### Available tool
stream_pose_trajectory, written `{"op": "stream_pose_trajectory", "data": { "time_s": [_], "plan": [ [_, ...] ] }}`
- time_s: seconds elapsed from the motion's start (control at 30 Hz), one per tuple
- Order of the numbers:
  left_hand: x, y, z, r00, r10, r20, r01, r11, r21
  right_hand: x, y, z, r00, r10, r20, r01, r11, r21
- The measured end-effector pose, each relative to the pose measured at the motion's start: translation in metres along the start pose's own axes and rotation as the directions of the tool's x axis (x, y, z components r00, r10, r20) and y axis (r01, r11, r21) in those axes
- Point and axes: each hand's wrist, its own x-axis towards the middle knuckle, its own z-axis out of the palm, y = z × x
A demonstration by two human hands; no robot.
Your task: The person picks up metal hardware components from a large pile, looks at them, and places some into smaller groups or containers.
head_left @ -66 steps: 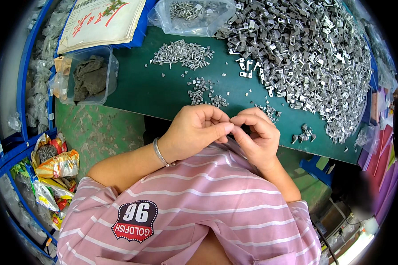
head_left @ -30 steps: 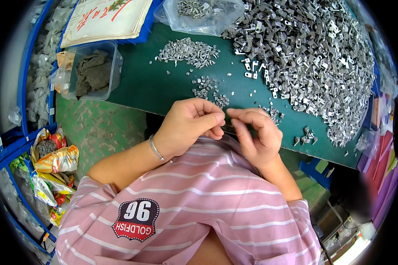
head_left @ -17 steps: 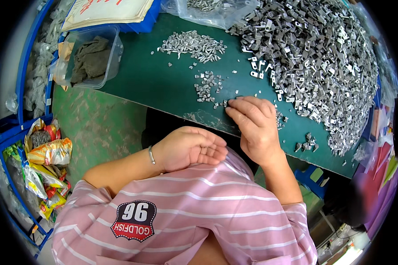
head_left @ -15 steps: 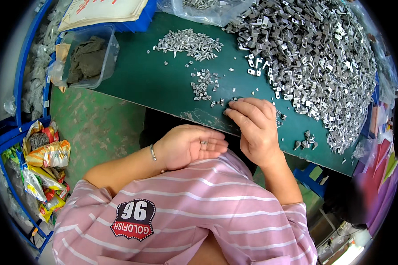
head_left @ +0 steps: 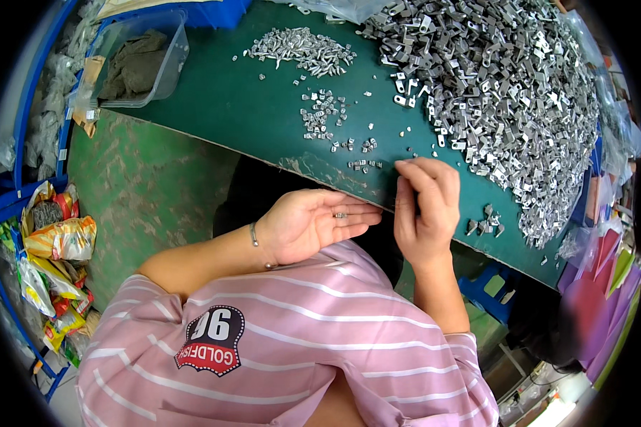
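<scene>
Metal bit [head_left: 340, 215] lies on open left hand [head_left: 300, 229]; can't tell if right hand [head_left: 431, 208] grips; loose bits [head_left: 322, 112] remain, upper middle.

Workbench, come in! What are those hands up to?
Left hand open, palm up, small metal piece on it. Right hand curled over table, contents unclear. Loose metal bits just left of it.

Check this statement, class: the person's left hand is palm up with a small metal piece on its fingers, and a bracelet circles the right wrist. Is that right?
Not quite: the bracelet circles the left wrist, as the head view shows. The left hand is indeed palm up with a small metal piece on its fingers.
</scene>
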Motion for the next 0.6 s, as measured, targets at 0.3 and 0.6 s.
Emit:
{"op": "stream_pose_trajectory", "data": {
  "time_s": [0.3,0.6],
  "plan": [
    [-0.003,0.003,0.002,0.998,0.026,-0.058,-0.015,0.983,0.181,0.006,-0.009,0.011,0.998,-0.029,0.059,0.026,0.999,0.043],
    [-0.010,0.004,0.004,0.998,0.035,-0.057,-0.021,0.972,0.232,0.005,-0.005,0.000,0.990,-0.042,0.131,0.044,0.999,-0.016]
  ]
}}
